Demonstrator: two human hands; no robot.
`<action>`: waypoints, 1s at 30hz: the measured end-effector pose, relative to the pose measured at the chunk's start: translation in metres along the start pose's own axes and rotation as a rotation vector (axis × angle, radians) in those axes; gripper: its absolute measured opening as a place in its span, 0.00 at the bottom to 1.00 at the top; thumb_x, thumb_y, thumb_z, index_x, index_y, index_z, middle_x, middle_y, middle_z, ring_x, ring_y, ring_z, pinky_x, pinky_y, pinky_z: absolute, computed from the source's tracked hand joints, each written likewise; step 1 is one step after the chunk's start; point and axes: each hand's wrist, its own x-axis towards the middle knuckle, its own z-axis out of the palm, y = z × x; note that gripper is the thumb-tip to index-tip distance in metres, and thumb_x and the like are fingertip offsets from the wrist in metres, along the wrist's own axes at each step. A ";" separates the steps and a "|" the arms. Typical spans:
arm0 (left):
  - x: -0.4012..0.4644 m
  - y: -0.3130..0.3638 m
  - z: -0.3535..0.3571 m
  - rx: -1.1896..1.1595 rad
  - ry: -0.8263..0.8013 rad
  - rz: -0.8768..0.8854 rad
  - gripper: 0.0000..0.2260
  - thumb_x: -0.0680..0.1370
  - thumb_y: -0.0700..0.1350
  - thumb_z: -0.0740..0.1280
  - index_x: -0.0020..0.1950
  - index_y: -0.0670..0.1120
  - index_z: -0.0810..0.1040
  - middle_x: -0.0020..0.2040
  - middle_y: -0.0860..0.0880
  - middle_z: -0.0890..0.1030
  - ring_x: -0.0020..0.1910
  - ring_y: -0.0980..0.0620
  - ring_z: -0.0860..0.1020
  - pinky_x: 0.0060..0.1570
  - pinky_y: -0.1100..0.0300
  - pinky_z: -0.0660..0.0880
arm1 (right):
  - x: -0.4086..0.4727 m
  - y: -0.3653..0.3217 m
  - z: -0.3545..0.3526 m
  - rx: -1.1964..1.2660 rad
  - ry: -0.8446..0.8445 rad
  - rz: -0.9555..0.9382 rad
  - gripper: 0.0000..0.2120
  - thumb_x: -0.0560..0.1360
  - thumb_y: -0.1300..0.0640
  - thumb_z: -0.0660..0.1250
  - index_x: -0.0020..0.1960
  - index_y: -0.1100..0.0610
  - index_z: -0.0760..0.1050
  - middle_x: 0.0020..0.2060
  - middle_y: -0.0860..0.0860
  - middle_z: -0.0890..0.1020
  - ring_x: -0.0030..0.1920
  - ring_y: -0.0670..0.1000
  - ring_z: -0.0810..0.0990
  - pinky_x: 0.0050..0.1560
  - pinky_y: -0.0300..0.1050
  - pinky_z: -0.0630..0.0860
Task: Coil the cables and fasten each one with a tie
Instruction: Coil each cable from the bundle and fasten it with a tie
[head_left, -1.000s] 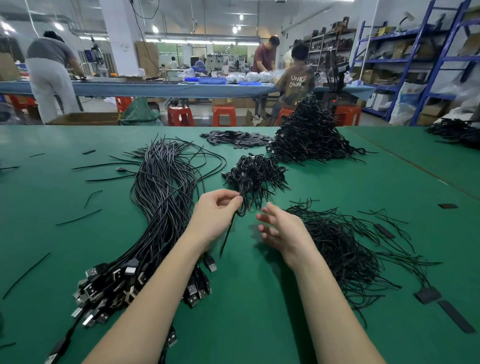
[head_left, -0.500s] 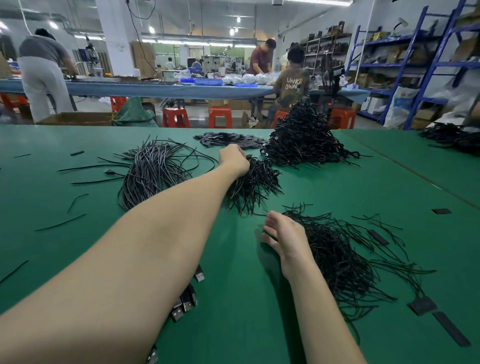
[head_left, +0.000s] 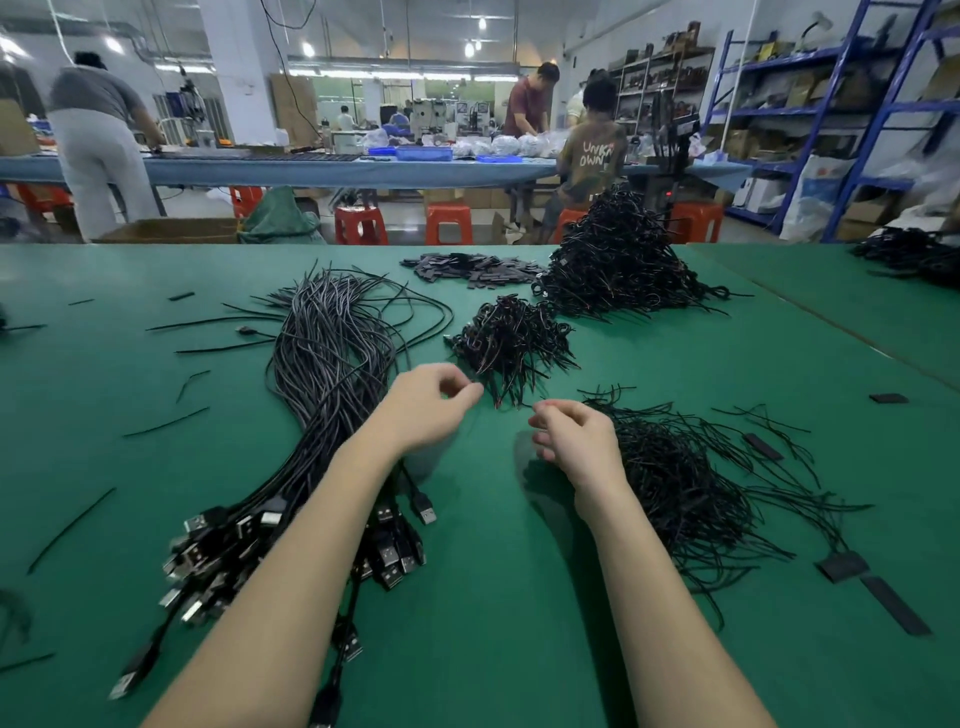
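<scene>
Now both hands hover empty between the piles, one cable cycle done and the next not yet begun.

Head view: the left hand (head_left: 431, 405) hangs loosely curled, holding nothing; the right hand (head_left: 576, 441) likewise, though a thin tie in its fingers cannot be ruled out. The uncoiled cables (head_left: 332, 364) lie just left of the left hand, their long axis running away from the person, plugs nearest. Loose ties (head_left: 685, 483) sit just right of the right hand; coiled bundles (head_left: 511, 340) lie ahead. All rest on a green table (head_left: 509, 597) in a busy workshop.
</scene>
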 end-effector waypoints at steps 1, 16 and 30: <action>-0.008 -0.006 -0.001 0.006 -0.002 -0.007 0.10 0.81 0.54 0.64 0.48 0.51 0.81 0.43 0.57 0.81 0.39 0.58 0.78 0.37 0.65 0.70 | -0.002 0.000 0.001 -0.064 -0.022 -0.027 0.05 0.78 0.55 0.68 0.45 0.51 0.82 0.41 0.47 0.87 0.41 0.49 0.82 0.50 0.51 0.81; -0.018 -0.024 -0.011 -0.002 -0.045 0.064 0.20 0.85 0.54 0.55 0.43 0.51 0.82 0.46 0.54 0.84 0.46 0.55 0.81 0.51 0.60 0.74 | -0.039 -0.017 0.041 -0.701 -0.720 -0.207 0.04 0.73 0.53 0.75 0.43 0.50 0.80 0.37 0.44 0.82 0.36 0.45 0.77 0.42 0.40 0.76; -0.024 0.037 0.000 -1.178 -0.223 0.074 0.21 0.87 0.53 0.50 0.34 0.50 0.61 0.28 0.53 0.58 0.26 0.53 0.58 0.30 0.61 0.61 | -0.028 -0.018 0.015 0.111 -0.670 -0.102 0.37 0.81 0.32 0.39 0.62 0.53 0.80 0.64 0.50 0.82 0.71 0.47 0.74 0.77 0.54 0.61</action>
